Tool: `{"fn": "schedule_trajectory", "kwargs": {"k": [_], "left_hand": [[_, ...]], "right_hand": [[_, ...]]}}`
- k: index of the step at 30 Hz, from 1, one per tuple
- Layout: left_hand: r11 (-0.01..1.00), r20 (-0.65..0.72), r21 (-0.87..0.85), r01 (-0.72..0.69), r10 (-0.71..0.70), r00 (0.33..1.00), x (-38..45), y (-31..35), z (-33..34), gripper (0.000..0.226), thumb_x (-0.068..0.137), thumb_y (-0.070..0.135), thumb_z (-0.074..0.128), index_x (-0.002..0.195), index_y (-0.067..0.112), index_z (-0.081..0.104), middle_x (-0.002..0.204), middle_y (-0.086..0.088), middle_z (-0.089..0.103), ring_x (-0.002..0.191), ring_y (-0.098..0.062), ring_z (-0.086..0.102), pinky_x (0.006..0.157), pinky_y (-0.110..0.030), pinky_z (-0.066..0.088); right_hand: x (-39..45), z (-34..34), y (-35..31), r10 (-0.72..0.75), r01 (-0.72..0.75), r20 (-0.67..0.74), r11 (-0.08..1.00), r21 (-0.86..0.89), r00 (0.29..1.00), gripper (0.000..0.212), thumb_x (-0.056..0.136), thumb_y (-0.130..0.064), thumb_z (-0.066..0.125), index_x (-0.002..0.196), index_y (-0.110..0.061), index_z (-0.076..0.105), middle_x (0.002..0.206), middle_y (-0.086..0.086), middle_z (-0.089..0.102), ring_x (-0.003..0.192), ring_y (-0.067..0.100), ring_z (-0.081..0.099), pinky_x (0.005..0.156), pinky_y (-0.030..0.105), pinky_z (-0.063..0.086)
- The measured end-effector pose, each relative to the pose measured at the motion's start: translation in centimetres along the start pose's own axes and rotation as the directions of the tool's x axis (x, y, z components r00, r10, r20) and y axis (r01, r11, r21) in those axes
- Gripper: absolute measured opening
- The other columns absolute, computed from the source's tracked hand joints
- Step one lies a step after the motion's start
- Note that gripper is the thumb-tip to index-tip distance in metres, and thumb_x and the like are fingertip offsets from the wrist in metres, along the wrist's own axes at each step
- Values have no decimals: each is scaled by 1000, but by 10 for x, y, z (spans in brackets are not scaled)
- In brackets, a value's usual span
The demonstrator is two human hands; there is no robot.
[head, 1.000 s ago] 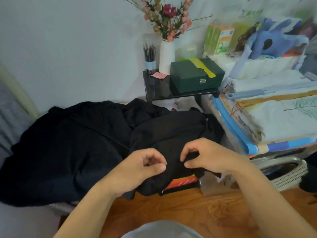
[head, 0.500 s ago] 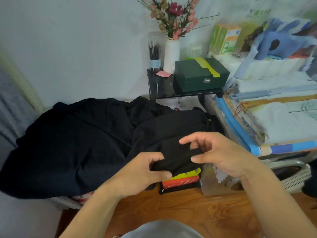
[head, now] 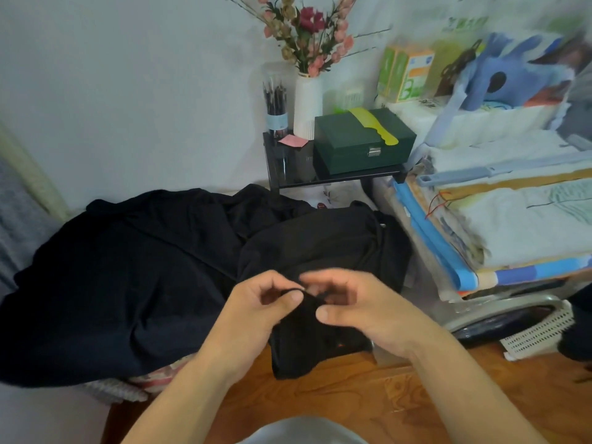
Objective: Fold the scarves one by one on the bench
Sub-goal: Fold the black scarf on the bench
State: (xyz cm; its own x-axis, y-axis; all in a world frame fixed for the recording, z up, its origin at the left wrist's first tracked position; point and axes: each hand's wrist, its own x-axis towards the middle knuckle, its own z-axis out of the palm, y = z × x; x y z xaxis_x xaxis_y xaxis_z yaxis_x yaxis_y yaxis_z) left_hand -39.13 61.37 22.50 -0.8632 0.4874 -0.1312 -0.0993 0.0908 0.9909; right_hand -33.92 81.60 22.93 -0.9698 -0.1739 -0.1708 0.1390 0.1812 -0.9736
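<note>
Seen from a camera on the person's head, looking down: two bare forearms reach forward from the bottom of the frame and meet near the centre, over the front edge of a heap of black fabric.

The left hand [head: 256,302] comes in from the lower left, wrist slightly bent, fingers curled inward. Its thumb tip presses against the side of the forefinger, pinching a raised edge of a black scarf [head: 307,334]. The right hand [head: 355,306] comes in from the lower right, palm turned toward the left hand, its fingers bent and blurred. Its thumb lies flat across the fabric just beside the left thumb; whether its fingers actually grip the cloth cannot be told. The two hands are almost touching.

The scarf hangs from the pinch in a bunched fold, its lower end draping down to the wooden bench [head: 368,398] in front of the person. Behind it a large pile of dark cloth [head: 134,270] spreads to the left and toward the wall.

Further back, a small black shelf [head: 320,181] carries a dark green box [head: 362,145] with a yellow comb [head: 373,125] lying on its lid, a white vase [head: 307,107] of pink and red flowers, and a clear jar of brushes [head: 275,104]. To the right rises a stack of folded linens [head: 512,219].
</note>
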Motion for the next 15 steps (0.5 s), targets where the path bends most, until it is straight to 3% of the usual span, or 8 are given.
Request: {"fn": "schedule_trajectory", "kwargs": {"k": [1,2,4,6,8,10,13,15], "left_hand": [[999,-3,30,14,-14,1000,-1,-2,-2,10,96,15,67,93,18,76,96,-9,74,96,-28,69,89,-42,56],[998,5,53,36,-36,999,-2,-4,-3,15,97,13,64,93,20,78,96,-7,75,94,-22,70,87,-37,56],[991,26,112,80,-83,996,0,-4,-3,21,97,12,62,92,24,79,92,-4,75,87,-15,70,79,-30,56],[979,52,176,102,-113,992,6,-1,-1,24,97,13,62,90,28,79,90,-1,76,83,-10,70,74,-23,53],[975,51,188,117,-128,990,13,1,3,22,97,14,62,90,25,79,88,2,76,80,-7,71,71,-16,52],[978,33,153,142,-148,988,18,2,6,18,97,10,61,92,15,77,71,10,71,54,5,61,53,-5,43],[972,41,152,178,-186,982,19,0,4,15,98,5,58,93,3,72,55,18,57,39,7,48,44,-4,34],[970,66,145,198,-209,976,17,3,-1,17,99,6,56,92,2,71,56,16,57,44,6,49,47,-5,36]], "right_hand": [[3,-4,5,74,-73,69,997,-23,995,35,93,-16,69,124,-33,67,119,-7,70,109,8,66,100,26,51],[11,-10,15,147,-146,41,989,-36,988,26,97,-22,65,121,-29,68,117,-5,71,108,8,66,98,26,53],[42,-39,54,278,-284,-267,959,16,923,14,98,-20,62,108,-17,71,109,7,72,100,17,68,93,36,55],[79,-82,96,265,-421,-596,897,-135,757,14,96,-17,61,105,-20,71,118,12,67,115,26,62,101,42,47],[107,-122,132,275,-589,-643,733,-341,715,31,97,-23,55,127,-26,65,146,17,48,140,32,40,115,40,29],[124,-151,165,387,-679,-597,616,-398,702,40,100,-29,50,140,-28,56,159,17,28,149,32,20,120,41,17],[129,-165,187,351,-675,-706,697,-241,615,39,98,-20,51,135,-8,58,146,22,48,137,38,42,110,41,33],[126,-164,179,254,-575,-840,814,-81,479,35,99,-14,50,129,-2,62,134,23,59,126,39,52,106,39,39]]}}
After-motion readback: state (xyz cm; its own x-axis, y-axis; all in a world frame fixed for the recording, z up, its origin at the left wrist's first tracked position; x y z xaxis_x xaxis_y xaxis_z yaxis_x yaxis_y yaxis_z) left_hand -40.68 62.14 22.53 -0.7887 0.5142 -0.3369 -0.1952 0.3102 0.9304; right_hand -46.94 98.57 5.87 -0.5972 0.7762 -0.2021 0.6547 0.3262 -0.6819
